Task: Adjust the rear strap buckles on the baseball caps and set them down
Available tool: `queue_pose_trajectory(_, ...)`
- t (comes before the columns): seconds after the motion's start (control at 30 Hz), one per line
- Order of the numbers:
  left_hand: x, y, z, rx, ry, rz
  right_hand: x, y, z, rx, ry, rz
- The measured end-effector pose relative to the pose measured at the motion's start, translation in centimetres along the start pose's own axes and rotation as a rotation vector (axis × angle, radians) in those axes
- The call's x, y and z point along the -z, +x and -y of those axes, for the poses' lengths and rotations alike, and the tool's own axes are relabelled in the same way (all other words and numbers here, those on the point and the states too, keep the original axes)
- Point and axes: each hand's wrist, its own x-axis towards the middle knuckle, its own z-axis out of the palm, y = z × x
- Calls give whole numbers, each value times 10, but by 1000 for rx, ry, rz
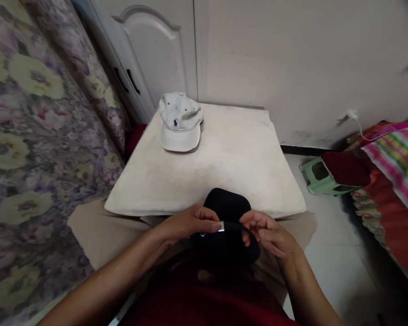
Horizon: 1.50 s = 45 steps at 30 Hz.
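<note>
A black cap (pixel 228 204) is held over my lap at the near edge of the table, its brim toward the table. My left hand (pixel 199 222) pinches the cap's strap beside a small silver buckle (pixel 221 226). On the other side, my right hand (pixel 267 231) grips the cap's band between thumb and fingers, some of them inside the opening. The lower part of the cap is dark and hard to make out. Farther off, a light grey cap (pixel 181 122) with a small dark emblem rests on the table, brim facing me.
The table (pixel 231 158) has a cream cover with faint stains. A floral curtain (pixel 41 158) hangs at left, near a white cabinet door (pixel 153 50). At right stand a green stool (pixel 321 176) with a dark red top and a bed with a striped cloth (pixel 399 158).
</note>
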Motion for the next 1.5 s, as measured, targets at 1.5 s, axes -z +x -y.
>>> queue_pose_trajectory(1.5,-13,-24,-15,-371,310,-492,-51,34,13,128,-358,-210)
